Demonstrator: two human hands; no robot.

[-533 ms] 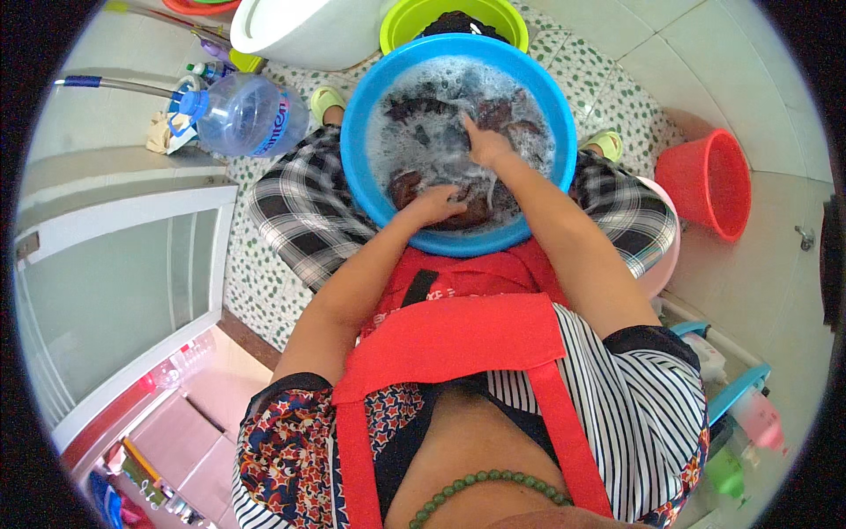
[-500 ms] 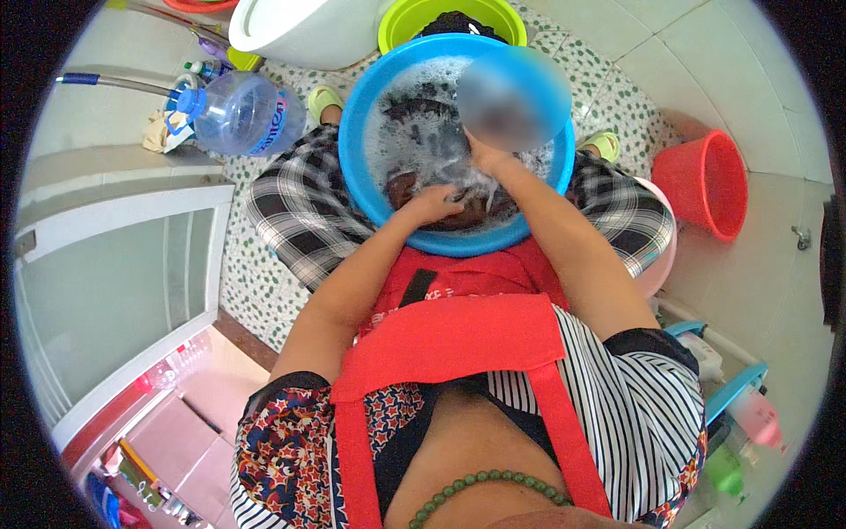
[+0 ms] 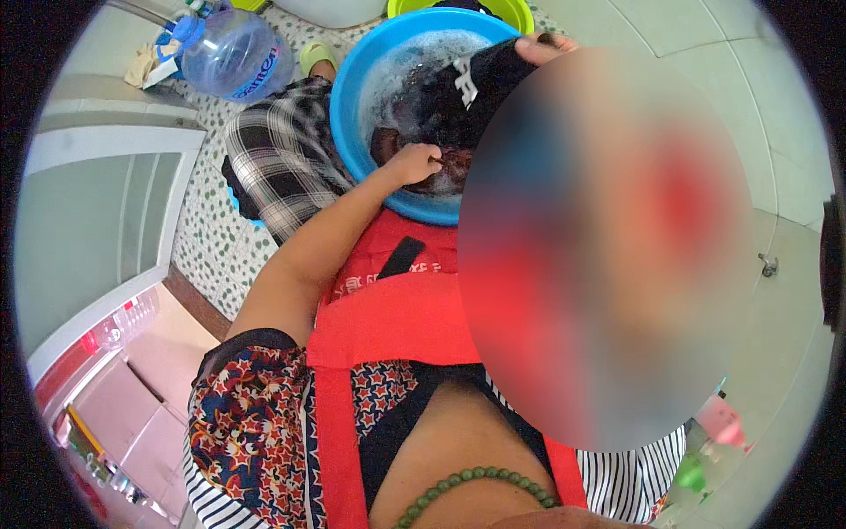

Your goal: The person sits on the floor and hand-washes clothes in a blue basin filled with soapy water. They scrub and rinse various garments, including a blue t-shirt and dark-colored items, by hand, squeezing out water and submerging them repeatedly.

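Cloth [image 3: 441,104] in basin [image 3: 346,115], bottle [image 3: 236,56] left, tub [image 3: 522,16] behind basin

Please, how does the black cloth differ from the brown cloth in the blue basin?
The black cloth is partly lifted by the right hand; the brown cloth lies low in the basin, by the left hand.
The black cloth bears a white print; the brown cloth shows none.
Both are dark.

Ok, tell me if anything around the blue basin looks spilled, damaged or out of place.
Nothing stands out: suds and brown cloth lie inside the blue basin, and the right hand holds black cloth. Blur hides the basin's right side, so I cannot judge there.
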